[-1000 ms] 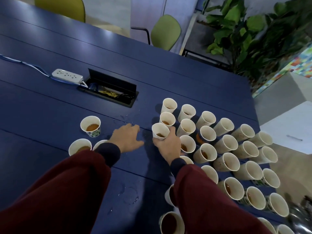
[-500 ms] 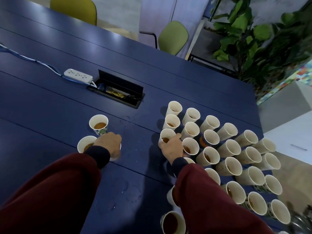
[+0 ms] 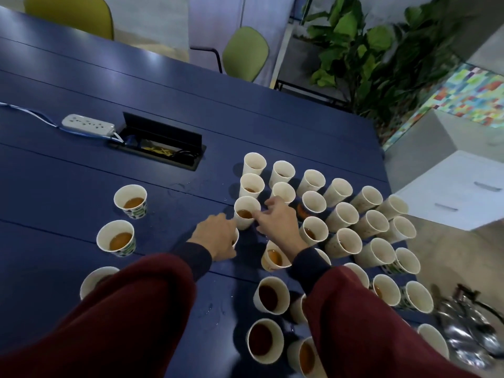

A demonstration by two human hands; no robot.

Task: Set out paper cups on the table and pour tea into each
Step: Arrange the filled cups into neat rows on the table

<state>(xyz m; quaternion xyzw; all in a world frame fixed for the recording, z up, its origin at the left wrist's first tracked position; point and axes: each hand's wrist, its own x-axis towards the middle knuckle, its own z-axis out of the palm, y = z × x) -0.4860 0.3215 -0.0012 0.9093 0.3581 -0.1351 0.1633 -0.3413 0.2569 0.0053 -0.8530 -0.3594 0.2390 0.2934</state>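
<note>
Left hand [image 3: 216, 237]: I read the fingers as curled down over a paper cup, the covered cup [image 3: 236, 238], of which only a sliver of white rim shows. Right hand [image 3: 279, 223]: fingers spread and loosely bent, holding nothing. Its thumb side lies just beside the front cup [image 3: 246, 211], though I cannot tell whether it touches. Both sleeves are dark red knit with navy cuffs.

The front cup is a tapered white paper cylinder with a rolled rim, upright, with amber tea [image 3: 244, 214] low inside. It stands between the two hands, at the left corner of the cup cluster [image 3: 343, 242], whose rows are packed rim beside rim on the right of the table [image 3: 81, 165]. Some of these cups hold tea. Three printed cups [image 3: 116, 237] stand well apart to the left, the nearest half hidden by the left sleeve.

The table is matte navy board with long seams. Bare surface lies between the left cups and the cluster. The outermost cups stand near the right edge. A shiny metal kettle [image 3: 469, 334] sits at lower right, and a white power strip [image 3: 87, 124] lies beside an open cable hatch [image 3: 161, 145].
</note>
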